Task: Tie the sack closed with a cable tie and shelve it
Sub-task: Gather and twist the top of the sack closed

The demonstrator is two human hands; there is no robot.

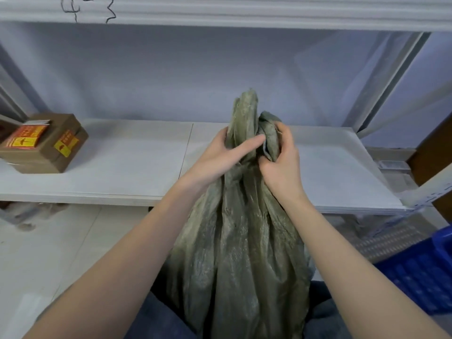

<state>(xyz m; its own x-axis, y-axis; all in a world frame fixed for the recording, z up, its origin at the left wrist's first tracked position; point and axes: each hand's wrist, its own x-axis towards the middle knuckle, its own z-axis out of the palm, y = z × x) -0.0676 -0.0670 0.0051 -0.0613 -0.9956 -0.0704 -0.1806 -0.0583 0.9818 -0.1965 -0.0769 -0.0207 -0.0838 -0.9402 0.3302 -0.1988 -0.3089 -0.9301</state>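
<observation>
A: What does the sack [239, 253] look like?

B: Olive-green woven plastic, thin, slightly shiny and creased all over. The body is wide at the bottom and narrows to a gathered neck between the two hands.

A: Where is it?

B: It stands in front of the shelf [127, 167], its lower part between the person's knees and its neck rising in front of the shelf board.

A: Which way does it run?

B: The long axis is upright, leaning a little away from the camera. The bunched mouth points up, its tip well above the hands.

A: And the hands?

B: The left hand [227, 152] clasps the neck from the left, with the thumb lying across the front of the fabric and the fingers [221, 134] wrapped behind. The right hand [281, 157] grips a folded wad of fabric on the right side of the neck, fingers curled tightly into it.

A: Any writing?

B: A brown box [46, 143] at the left end of the shelf carries red and yellow stickers; the yellow ones show an umbrella symbol, but the print is too small to read. Black marker scrawl sits on the upper beam [220, 11], cut off by the frame edge and illegible. A blue crate [420, 272] stands at the lower right.
</observation>
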